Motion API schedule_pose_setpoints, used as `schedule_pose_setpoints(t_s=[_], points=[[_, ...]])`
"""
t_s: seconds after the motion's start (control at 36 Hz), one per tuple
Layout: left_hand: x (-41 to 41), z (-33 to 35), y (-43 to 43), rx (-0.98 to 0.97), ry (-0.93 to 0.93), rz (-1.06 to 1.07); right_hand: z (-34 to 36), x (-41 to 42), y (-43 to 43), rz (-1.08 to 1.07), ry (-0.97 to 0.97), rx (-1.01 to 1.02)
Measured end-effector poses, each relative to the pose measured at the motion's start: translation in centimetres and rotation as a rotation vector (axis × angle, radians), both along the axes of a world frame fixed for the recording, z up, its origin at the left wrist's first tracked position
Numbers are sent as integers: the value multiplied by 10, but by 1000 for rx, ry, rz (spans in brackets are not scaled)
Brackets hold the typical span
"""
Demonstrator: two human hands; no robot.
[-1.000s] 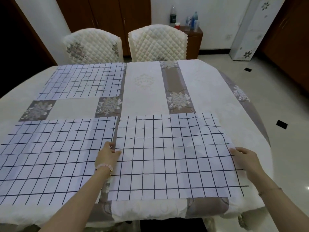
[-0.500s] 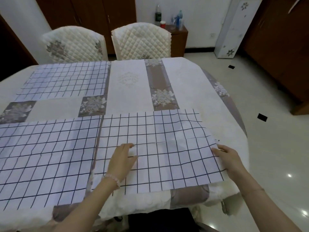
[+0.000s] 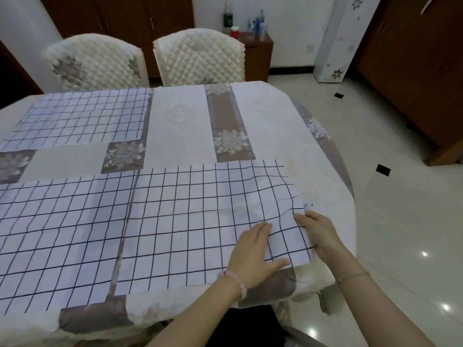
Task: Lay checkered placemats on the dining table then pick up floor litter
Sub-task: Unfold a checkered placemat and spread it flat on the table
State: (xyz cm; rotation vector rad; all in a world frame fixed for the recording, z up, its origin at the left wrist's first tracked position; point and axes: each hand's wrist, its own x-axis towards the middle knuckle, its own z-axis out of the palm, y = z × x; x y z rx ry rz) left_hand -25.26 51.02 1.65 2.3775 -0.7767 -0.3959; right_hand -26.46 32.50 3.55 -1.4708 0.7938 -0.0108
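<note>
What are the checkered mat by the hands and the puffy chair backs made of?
The near right placemat looks like thin matte paper, or maybe thin plastic: it shows sharp fold creases and ripples. The chair covers look like padded quilted fabric: stitched diamonds, soft puffs.

The right placemat (image 3: 200, 221), left placemat (image 3: 57, 234) and far placemat (image 3: 82, 116) are white, ruled in a thin navy grid. The tablecloth (image 3: 180, 126) is cream with taupe bands carrying pale floral sprays. The chair covers (image 3: 200, 56) — cream, quilted in diamonds — show grey-brown flower motifs. The floor (image 3: 400, 221) is glossy off-white with small black diamond insets; the cabinets (image 3: 413, 66) are reddish brown; the bracelet (image 3: 236, 283) is pale pink beads.
</note>
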Motion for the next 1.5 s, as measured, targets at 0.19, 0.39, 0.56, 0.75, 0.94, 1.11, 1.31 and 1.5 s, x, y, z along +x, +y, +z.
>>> schedule_pose_setpoints(t_s=[0.19, 0.39, 0.56, 0.75, 0.94, 1.11, 1.31, 1.5], points=[[10, 3, -47, -39, 84, 102, 5, -7, -10, 131, 81, 39], [16, -9, -52, -56, -68, 151, -5, -14, -21, 199, 89, 60], [18, -19, -50, -52, -140, 184, -8, -14, -33, 134, 80, 48], [13, -26, -39, -4, -143, 113, -31, -2, -62, 126, 85, -532], [12, -39, -21, 246, -135, -12, -37, 16, -67, 246, 160, -709], [12, -45, -18, 277, -140, -17, -34, 18, -68, 290, 176, -716], [11, -45, -18, 243, -130, -1, -33, 19, -69, 228, 80, -543], [12, -44, -16, 240, -141, 5, -33, 12, -101, -247, -22, -364]])
